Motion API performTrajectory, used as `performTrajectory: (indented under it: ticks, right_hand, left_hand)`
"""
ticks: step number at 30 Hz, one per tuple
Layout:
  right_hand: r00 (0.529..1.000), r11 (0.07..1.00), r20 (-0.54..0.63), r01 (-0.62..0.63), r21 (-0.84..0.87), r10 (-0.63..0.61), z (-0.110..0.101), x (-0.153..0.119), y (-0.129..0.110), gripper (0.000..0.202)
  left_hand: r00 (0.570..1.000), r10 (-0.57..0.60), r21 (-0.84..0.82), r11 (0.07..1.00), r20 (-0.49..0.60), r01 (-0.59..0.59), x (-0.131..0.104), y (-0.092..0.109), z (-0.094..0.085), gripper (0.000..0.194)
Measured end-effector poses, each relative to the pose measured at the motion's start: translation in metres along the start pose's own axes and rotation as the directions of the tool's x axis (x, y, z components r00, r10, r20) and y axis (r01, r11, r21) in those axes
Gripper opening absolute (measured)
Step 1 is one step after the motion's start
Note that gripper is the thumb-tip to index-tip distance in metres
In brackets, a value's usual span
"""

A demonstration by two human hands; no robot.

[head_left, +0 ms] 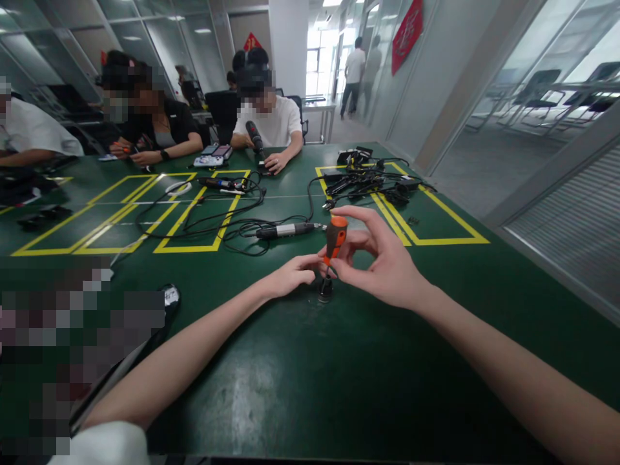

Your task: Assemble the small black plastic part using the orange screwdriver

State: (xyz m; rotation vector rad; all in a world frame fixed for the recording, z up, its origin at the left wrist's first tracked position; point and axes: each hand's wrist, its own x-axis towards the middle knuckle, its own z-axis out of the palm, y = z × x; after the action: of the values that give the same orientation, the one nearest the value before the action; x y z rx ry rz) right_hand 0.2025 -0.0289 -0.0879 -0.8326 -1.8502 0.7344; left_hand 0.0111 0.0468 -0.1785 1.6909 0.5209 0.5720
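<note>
Upright in front of me stands a short screwdriver (336,236) with an orange and dark grey handle. My right hand (387,265) holds it, the thumb low on the handle and the index finger arched over its top. Its shaft points down into a small round black part (325,289) on the green table. From the left, my left hand (293,276) reaches in with curled fingers at that part and the shaft. Some of its fingertips are hidden behind the screwdriver, so their exact hold is hard to see.
Just beyond my hands lies a corded electric screwdriver (285,230). A tangle of black cables and adapters (363,177) sits at the back right, inside yellow tape (450,241). Across the table a person (271,123) holds a power tool (254,137). Other people sit at left.
</note>
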Motion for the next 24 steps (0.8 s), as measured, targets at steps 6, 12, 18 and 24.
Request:
performTrajectory:
  ticks: [6,12,18,24]
  right_hand:
    - [0.989,0.985,0.017,0.150,-0.084,-0.149,0.003,0.001,0.001,0.060]
    - [0.968,0.969,-0.130,0.193,-0.154,-0.213,0.008,0.002,0.003,0.049]
    - [0.945,0.983,-0.282,0.137,-0.125,-0.167,0.011,0.004,0.003,0.034]
    - [0.976,0.995,-0.218,0.047,0.085,-0.028,0.009,0.009,0.006,0.046]
  left_hand:
    - [0.981,-0.038,0.057,0.998,0.193,0.028,-0.009,0.006,-0.009,0.049]
    - [0.985,-0.042,0.244,0.970,0.169,-0.001,-0.014,0.015,-0.008,0.033]
    - [0.999,-0.031,0.222,0.975,0.035,0.022,-0.017,0.008,0.004,0.034]
    - [0.993,0.042,0.382,0.924,-0.107,0.002,-0.022,0.007,0.008,0.039]
